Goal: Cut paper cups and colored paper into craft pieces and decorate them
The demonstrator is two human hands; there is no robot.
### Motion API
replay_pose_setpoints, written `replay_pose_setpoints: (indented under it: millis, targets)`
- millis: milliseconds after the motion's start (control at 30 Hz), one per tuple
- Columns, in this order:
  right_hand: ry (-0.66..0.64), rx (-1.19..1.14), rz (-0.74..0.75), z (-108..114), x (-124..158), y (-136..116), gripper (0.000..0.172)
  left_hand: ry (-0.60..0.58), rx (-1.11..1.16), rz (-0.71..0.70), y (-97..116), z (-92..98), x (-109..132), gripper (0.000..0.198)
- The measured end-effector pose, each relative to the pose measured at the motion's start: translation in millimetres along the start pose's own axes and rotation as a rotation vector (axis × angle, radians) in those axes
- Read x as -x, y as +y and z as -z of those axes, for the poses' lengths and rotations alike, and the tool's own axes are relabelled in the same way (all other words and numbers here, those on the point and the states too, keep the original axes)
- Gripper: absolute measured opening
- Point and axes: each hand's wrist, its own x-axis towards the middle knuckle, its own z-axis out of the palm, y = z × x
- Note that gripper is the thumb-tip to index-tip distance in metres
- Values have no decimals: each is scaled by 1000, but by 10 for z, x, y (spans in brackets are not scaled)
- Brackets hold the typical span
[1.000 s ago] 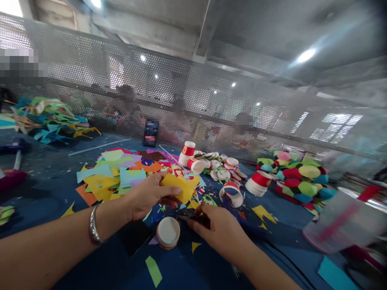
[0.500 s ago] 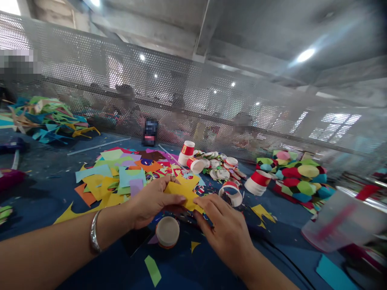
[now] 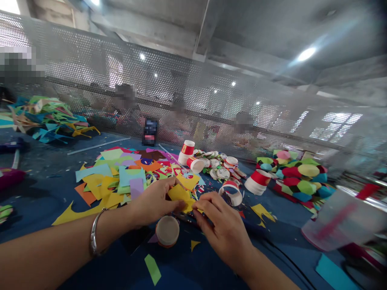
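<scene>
My left hand (image 3: 157,201) is closed around a piece of yellow paper (image 3: 181,198), thumb on top, a little above the table. Thumb and fingers of my right hand (image 3: 222,225) pinch at the paper's right edge, where a bit of yellow shows at the fingertips. Just below my left hand stands a short round cup piece (image 3: 167,231) with a pale top. A dark tool (image 3: 255,228) with a black cord lies partly hidden under my right hand.
Left of my hands spreads a pile of coloured paper pieces (image 3: 111,177). Beyond are red-and-white paper cups (image 3: 187,151) and a cut cup ring (image 3: 231,194). Colourful patchwork pieces (image 3: 299,173) and a translucent cup (image 3: 338,221) stand right. A perforated metal screen (image 3: 181,88) rises behind.
The yellow paper has tilted and sits lower in my left hand, showing less surface. My right fingers have drawn slightly away from its middle, toward the right edge.
</scene>
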Motion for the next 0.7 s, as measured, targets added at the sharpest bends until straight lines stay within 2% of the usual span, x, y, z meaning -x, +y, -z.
replay_pose_setpoints:
  millis: [100,200,300,400,500,600,700]
  targets:
    - [-19,-37,-11,8,-9,-4,12,-41,-164,-8,-21,-9,-14,9]
    - [-33,-64,-10,13,-14,-5,13,-119,-120,10,12,-32,-11,14]
    - [-46,-98,-1,20,-14,-10,16,-137,-98,17,79,-64,26,19]
    - [-47,-125,-2,26,-18,-27,14,-152,-213,-49,94,-107,79,18]
    - [-63,-138,1,23,-29,-39,13,-116,-344,-108,34,-155,120,23]
    - [-69,-166,6,10,-40,-32,14,-115,-310,-123,-34,-177,140,27]
    - [-51,-233,-11,-3,-48,-16,14,-168,-203,-129,-46,-167,154,41]
